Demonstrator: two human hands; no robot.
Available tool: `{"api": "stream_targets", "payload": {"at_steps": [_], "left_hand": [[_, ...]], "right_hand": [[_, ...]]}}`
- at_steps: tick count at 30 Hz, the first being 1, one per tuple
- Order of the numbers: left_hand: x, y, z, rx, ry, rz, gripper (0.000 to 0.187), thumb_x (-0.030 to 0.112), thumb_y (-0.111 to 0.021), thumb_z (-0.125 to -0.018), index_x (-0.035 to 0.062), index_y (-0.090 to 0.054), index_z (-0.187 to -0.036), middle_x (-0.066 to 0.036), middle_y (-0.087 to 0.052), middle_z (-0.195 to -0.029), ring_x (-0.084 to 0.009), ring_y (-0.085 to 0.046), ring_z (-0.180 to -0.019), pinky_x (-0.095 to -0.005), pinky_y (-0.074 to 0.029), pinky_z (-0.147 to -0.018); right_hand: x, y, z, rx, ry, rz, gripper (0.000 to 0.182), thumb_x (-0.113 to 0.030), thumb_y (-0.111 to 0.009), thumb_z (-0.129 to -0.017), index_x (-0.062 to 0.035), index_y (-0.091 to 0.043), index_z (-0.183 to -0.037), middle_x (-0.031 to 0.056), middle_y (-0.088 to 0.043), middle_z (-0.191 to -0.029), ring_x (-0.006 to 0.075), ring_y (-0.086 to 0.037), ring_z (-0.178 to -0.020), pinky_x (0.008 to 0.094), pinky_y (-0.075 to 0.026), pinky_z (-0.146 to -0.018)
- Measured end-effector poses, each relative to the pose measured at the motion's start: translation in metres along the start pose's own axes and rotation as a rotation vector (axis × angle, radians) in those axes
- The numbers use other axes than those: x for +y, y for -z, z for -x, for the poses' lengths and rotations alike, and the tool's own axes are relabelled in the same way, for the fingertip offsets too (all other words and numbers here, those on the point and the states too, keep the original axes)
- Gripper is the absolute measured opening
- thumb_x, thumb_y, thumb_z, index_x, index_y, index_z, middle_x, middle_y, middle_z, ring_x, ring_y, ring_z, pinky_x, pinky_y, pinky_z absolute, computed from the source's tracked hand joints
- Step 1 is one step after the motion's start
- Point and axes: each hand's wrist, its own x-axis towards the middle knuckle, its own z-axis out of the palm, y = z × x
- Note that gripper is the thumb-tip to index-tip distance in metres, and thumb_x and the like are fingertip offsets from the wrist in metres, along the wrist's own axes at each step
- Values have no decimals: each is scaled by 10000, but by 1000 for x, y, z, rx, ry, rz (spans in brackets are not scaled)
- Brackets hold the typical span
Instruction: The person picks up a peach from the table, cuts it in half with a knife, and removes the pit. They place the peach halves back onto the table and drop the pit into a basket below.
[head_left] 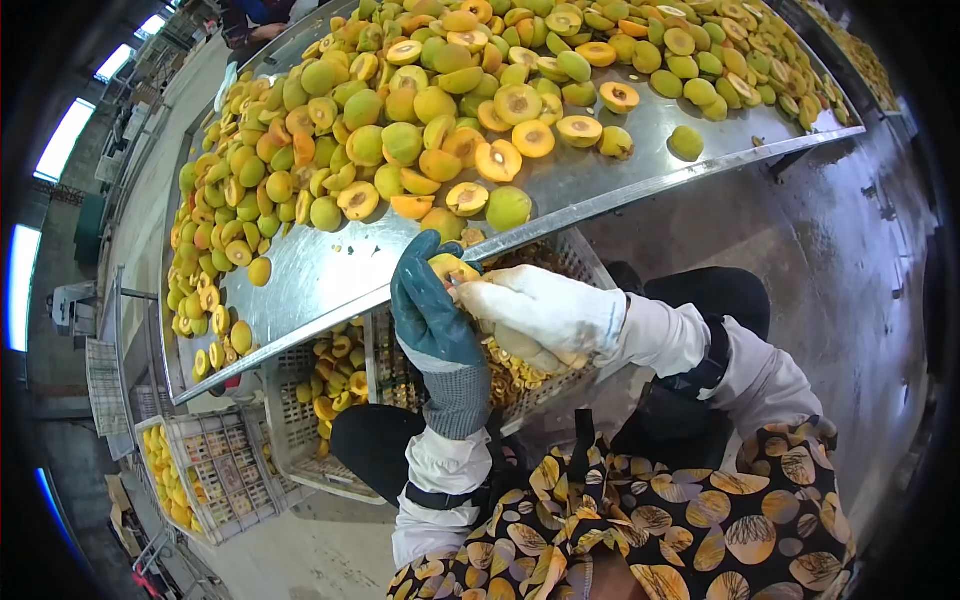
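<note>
My left hand, in a blue-green and grey glove, is closed around a halved yellow fruit at the metal table's front edge. From the right, my right hand, in a white glove, meets the same fruit with its fingers bent inward. Whatever its fingertips pinch is too small to make out. Many green and yellow fruits, some halved with brown centres, are heaped on the metal table just beyond my hands. Below my hands stands a crate with small brown and yellow pieces.
Under the table's left part is a crate of fruit halves. Another crate with yellow fruit stands on the floor at the lower left. A co-worker's hand shows at the table's far left edge. My knees flank the middle crate.
</note>
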Motion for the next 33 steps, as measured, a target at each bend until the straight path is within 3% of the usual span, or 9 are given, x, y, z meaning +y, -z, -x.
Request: {"api": "stream_targets", "payload": {"at_steps": [4,6,10,13,16,17,20,26,33], "left_hand": [[-6,-4,1,20,-99,-49,443,347,-365,-1096,-15,-585,-1226,-133,-644,-1128,-211,-630,-1021,-346,-492,-924],[-9,-3,-2,-42,-39,61,431,331,-372,-1095,-20,-577,-1236,-137,-645,-1131,-215,-625,-1019,-346,-490,-924],[-8,-4,0,-107,42,189,404,300,-386,-1094,-28,-561,-1254,-131,-641,-1128,-216,-617,-998,-330,-488,-919],[-2,-5,2,-80,-36,109,400,301,-393,-1095,-25,-559,-1256,-126,-639,-1118,-202,-618,-985,-319,-493,-907],[-12,-2,-3,-117,-112,20,411,317,-396,-1094,-23,-554,-1262,-126,-637,-1108,-192,-617,-980,-316,-496,-899],[-4,-4,-3,-133,-66,49,418,325,-396,-1092,-22,-554,-1263,-127,-635,-1109,-190,-616,-985,-319,-496,-899],[3,-11,-1,-96,61,155,450,345,-360,-1095,-32,-578,-1209,-145,-657,-1111,-231,-646,-1005,-354,-507,-903],[-20,-12,-5,-23,-274,41,454,349,-363,-1095,-28,-576,-1232,-142,-660,-1123,-226,-649,-969,-343,-520,-876],[-6,-1,-2,-99,-101,140,433,335,-378,-1090,-23,-591,-1210,-133,-669,-1105,-224,-648,-962,-345,-515,-876]], "right_hand": [[4,2,3,-54,-8,-69,582,-537,-411,-1016,-7,-604,-874,78,-528,-497,165,-518,-388,301,-406,-389],[36,0,-24,266,500,346,564,-523,-413,-1017,-10,-600,-876,72,-524,-493,163,-515,-381,297,-406,-384],[2,3,6,49,-17,95,427,-437,-445,-1043,-47,-541,-899,17,-496,-551,117,-472,-415,278,-355,-389],[6,8,9,-97,-30,-190,420,-422,-439,-1043,-42,-543,-900,27,-513,-566,123,-468,-416,285,-363,-413],[-5,0,13,72,92,126,421,-422,-436,-1045,-44,-543,-895,26,-513,-564,123,-476,-418,281,-363,-408],[41,8,-20,328,677,526,506,-478,-424,-1032,-37,-589,-847,67,-553,-532,170,-556,-439,305,-431,-448],[1,5,9,78,23,175,512,-480,-415,-1034,-37,-584,-842,69,-542,-531,173,-544,-432,313,-415,-444],[-1,2,17,-54,-37,-331,455,-484,-510,-1017,-71,-537,-828,9,-448,-493,123,-402,-337,271,-307,-335],[3,6,13,-159,-129,-495,505,-556,-517,-995,-73,-513,-848,-30,-422,-503,103,-376,-340,260,-299,-337]]}}
